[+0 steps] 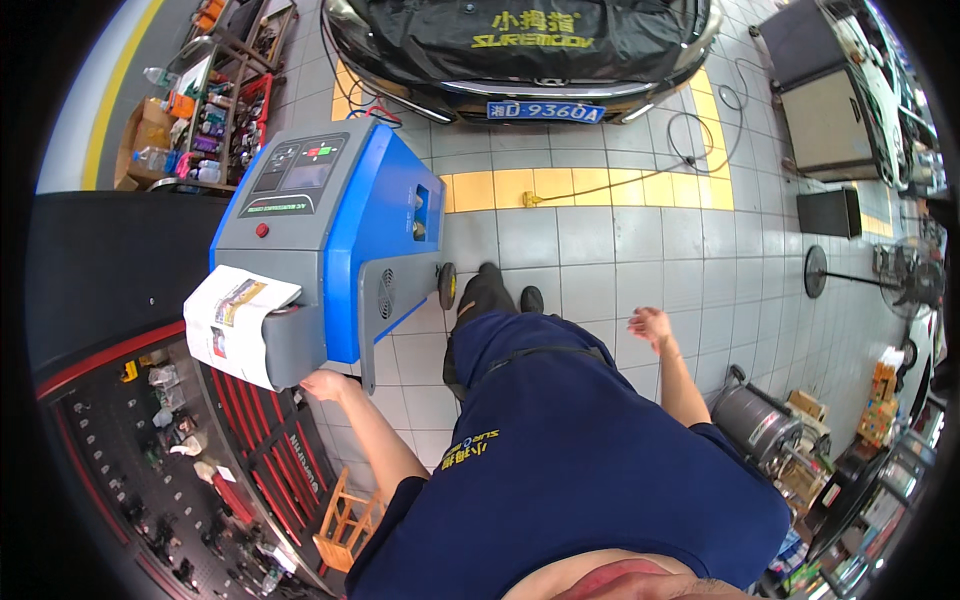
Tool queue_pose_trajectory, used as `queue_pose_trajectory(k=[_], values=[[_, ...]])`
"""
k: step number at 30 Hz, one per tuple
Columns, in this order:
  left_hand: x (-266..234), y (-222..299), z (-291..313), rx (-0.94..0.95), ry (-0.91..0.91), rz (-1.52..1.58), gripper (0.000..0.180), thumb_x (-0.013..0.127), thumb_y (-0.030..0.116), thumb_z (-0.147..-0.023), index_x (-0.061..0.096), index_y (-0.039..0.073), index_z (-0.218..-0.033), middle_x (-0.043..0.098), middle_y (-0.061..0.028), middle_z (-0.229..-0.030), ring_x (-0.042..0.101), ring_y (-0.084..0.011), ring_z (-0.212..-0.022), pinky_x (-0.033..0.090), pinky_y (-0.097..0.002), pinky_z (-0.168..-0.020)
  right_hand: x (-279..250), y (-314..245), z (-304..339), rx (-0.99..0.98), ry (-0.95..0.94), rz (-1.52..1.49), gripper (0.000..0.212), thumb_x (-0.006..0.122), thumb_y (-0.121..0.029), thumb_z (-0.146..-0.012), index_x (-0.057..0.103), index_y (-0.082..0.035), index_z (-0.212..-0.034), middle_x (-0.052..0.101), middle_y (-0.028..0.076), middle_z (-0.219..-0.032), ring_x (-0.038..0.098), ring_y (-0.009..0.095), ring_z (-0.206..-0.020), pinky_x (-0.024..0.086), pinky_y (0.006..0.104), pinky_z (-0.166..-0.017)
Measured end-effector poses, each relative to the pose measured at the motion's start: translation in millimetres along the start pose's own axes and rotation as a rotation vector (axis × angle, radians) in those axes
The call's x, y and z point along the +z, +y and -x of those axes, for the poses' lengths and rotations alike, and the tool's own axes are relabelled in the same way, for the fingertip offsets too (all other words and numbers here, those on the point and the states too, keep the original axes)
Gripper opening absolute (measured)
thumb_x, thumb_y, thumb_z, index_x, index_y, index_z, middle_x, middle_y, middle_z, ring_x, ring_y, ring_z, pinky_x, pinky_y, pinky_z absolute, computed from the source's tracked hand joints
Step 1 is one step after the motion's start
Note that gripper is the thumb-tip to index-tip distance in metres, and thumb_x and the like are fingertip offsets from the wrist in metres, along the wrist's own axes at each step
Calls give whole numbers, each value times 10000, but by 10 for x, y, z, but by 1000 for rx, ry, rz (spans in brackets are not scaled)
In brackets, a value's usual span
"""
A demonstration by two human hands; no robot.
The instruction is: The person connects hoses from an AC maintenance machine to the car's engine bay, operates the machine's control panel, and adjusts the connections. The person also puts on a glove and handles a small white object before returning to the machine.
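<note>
A blue and grey air-conditioning service machine (350, 240) stands at my left, with a sloped control panel and small screen. My left hand (326, 385) is at the near lower corner of its grey handle (298, 350), fingers curled against it and their tips partly hidden. Printed paper sheets (235, 325) drape over the machine's near end, just beyond that hand. On the other side, my right hand (650, 326) hangs free above the tiled floor, fingers loosely bent and apart, holding nothing.
A black car (520, 60) with a cover on its hood faces me. A yellow-ended cable (580, 190) runs over the floor. Left are a tool board (130, 450) and a loaded cart (215, 120); right, a fan (905, 275) and a hose reel (765, 425). A wooden stool (345, 525) stands near-left.
</note>
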State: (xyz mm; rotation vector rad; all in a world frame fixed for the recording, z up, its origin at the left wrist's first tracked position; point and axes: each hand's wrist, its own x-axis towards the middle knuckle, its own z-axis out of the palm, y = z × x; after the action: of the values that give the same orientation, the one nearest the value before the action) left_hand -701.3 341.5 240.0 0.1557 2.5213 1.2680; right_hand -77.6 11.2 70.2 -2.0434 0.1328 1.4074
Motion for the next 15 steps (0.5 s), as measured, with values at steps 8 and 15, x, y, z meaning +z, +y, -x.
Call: queue_pose_trajectory(k=[8,15], values=[[211,-719,-513,241,284,-562,392,483,154,-1091,724,-87,-1284,689,-310,-1310,626,-446,-1299,533,-555,-1041,-112,-1248,-406,22,180,29,368,611,-316,-1108,686,3,-1276,786,140,-1039,777,219,-819,626,339,-682],[100,-1422,-972,367,365,-585,238,535,-66,-964,741,-147,-1052,736,-287,-1047,716,-435,-1015,589,-527,-899,449,-1950,-619,170,-13,368,337,639,-321,-1071,697,-60,-1275,786,128,-1042,785,254,-864,614,379,-749]])
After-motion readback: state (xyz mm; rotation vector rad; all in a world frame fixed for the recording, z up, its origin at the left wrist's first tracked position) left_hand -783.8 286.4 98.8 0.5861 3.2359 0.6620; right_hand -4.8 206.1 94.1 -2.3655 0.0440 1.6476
